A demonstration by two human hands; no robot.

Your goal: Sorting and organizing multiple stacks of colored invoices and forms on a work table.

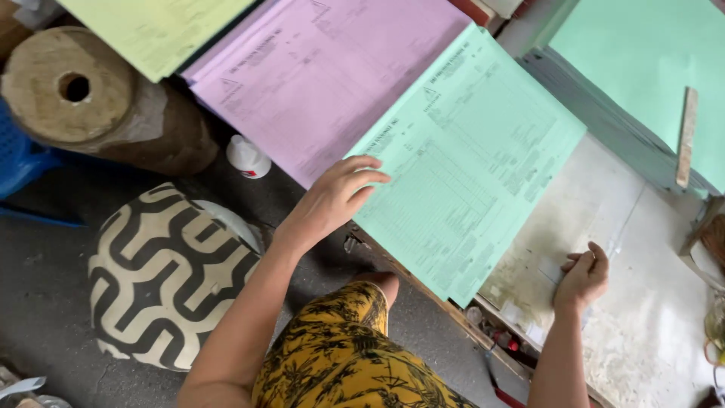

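One pale green printed paper sheet [468,162] is spread at frame centre, its long axis slanting from upper right to lower left. The left hand [336,198] lies flat, grip released, touching its left edge; the right hand [583,278], seemingly loosely curled and empty, rests apart on the whitish stained tabletop [649,249], lower right.

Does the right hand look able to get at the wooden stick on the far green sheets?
Probably yes: the right hand rests on the bare table, and nothing lies between it and the stick.

Left hand [332,198] spread flat, right hand [581,278] curled.
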